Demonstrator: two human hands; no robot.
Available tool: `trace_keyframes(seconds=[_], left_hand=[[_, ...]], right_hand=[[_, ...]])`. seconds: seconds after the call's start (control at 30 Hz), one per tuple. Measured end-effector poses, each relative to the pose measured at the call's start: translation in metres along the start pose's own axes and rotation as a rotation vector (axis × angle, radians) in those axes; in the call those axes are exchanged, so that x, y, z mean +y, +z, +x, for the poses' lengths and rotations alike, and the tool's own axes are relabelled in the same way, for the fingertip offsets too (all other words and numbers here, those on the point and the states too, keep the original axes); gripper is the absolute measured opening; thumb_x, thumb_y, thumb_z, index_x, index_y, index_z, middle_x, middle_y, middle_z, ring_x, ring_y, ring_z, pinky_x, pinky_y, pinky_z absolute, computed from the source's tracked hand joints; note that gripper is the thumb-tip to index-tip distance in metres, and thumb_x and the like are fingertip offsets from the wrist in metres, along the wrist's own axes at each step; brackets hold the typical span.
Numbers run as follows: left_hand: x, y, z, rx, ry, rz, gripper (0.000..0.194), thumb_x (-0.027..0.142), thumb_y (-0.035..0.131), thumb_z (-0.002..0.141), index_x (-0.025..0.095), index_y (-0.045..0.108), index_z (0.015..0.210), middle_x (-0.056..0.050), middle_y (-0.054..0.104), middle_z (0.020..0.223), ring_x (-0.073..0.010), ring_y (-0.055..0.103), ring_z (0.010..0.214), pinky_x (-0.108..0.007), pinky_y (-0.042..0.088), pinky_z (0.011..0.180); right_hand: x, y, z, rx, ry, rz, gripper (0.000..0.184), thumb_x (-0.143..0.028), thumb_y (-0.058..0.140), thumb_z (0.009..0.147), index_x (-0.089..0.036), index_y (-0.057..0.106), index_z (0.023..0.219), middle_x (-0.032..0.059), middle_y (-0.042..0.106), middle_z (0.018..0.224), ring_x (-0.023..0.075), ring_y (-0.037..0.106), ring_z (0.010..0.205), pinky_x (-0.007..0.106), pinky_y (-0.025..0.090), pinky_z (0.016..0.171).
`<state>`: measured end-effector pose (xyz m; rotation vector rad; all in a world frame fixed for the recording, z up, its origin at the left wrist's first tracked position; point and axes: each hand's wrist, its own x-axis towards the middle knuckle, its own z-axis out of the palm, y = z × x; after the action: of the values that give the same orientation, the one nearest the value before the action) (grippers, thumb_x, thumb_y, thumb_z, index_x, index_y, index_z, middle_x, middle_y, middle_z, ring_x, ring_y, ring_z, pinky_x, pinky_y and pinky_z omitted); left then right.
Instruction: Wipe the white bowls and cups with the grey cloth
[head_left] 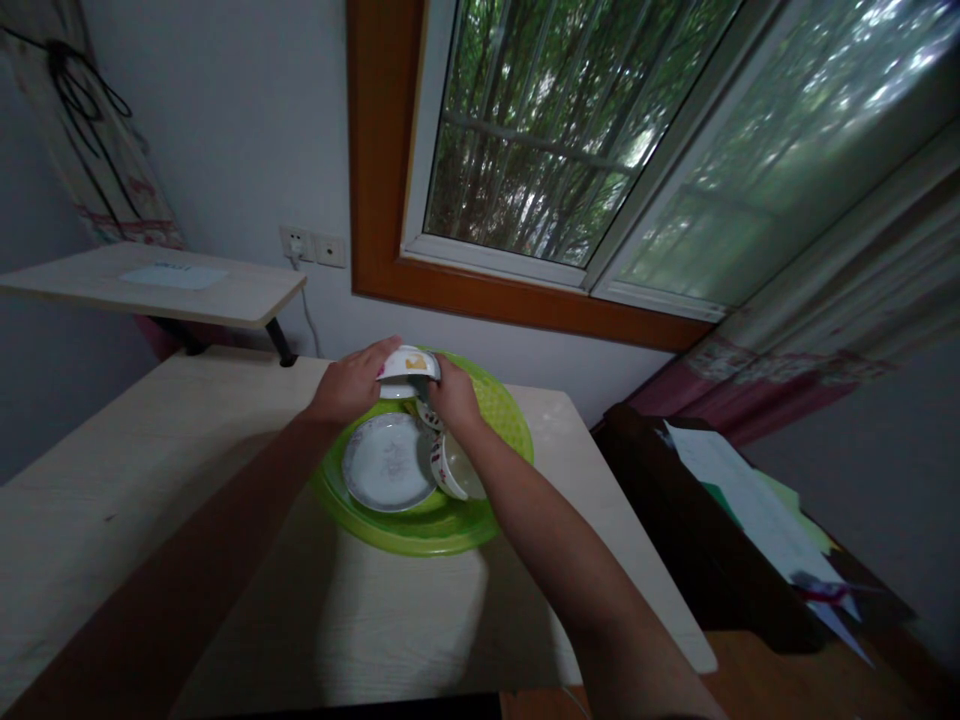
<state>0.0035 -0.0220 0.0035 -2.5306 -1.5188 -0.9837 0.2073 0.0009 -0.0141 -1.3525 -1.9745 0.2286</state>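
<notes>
white bowl [407, 362]: sat crosswise between left hand [349, 386] and right hand [454, 396], fingers pinching opposite sides, over green basin [435, 545].

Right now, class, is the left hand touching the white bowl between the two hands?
Touching. The head view shows it: the left hand lies against the left side of the white bowl, with no gap visible between them.

Hands [346, 388] [454, 395] close together, arms [247, 512] [559, 530] outstretched

Green basin [420, 546] on table [405, 620] (pale).
</notes>
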Motion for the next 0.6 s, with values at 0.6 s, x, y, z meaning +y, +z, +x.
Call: trace_keyframes(seconds=[0.6], left_hand=[[-0.012, 0.009, 0.002, 0.038, -0.042, -0.147, 0.063, 0.01, 0.041, 0.084, 0.016, 0.04, 0.147, -0.01, 0.052, 0.146, -0.0226, 0.052, 0.131, -0.039, 0.041, 0.114]], right_hand=[[0.005, 0.005, 0.002, 0.025, 0.126, 0.071, 0.031, -0.023, 0.052, 0.09, -0.017, 0.066, 0.117, 0.0097, 0.073, 0.11, 0.0235, 0.067, 0.102, 0.032, 0.05, 0.09]])
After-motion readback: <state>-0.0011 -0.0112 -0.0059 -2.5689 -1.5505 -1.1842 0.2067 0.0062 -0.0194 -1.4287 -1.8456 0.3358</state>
